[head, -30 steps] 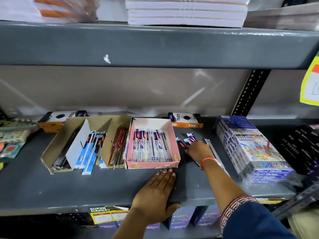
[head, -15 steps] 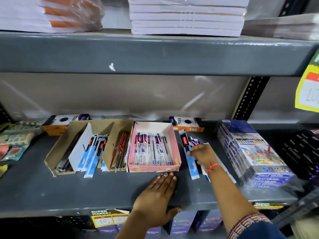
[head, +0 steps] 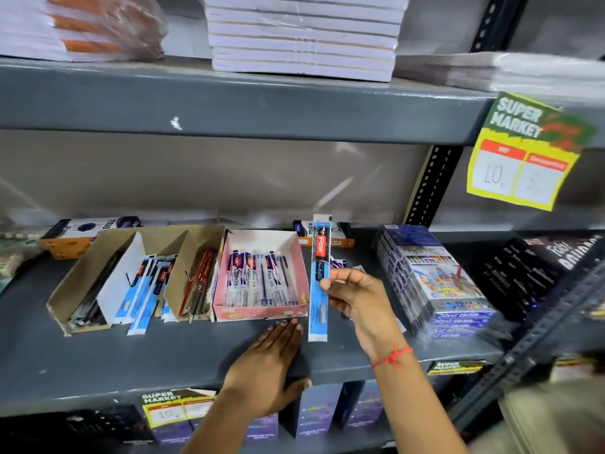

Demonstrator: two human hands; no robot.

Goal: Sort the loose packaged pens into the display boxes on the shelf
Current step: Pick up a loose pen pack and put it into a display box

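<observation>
My right hand (head: 357, 298) pinches a blue packaged pen (head: 320, 290) with a red label and holds it upright just right of the pink display box (head: 262, 312), which holds several white-and-blue pen packs. My left hand (head: 266, 368) lies flat, palm down, on the grey shelf (head: 131, 362) at its front edge, in front of the pink box. Left of that box stand a brown cardboard box with red pens (head: 199, 283) and another brown box (head: 82, 290) with dark pens. Loose blue pen packs (head: 144, 293) lean between them. A few loose packs (head: 339, 263) lie behind my right hand.
Stacked coloured-pencil packs (head: 435, 283) stand right of my right hand, dark boxes (head: 537, 273) beyond them. Orange-and-black boxes (head: 85, 229) sit at the shelf's back. A yellow price tag (head: 523, 158) hangs from the upper shelf (head: 229, 99), which carries notebook stacks.
My right hand has picked a blue pen pack up off the shelf and raised it upright beside the pink box. My left hand has stayed flat on the shelf edge.
</observation>
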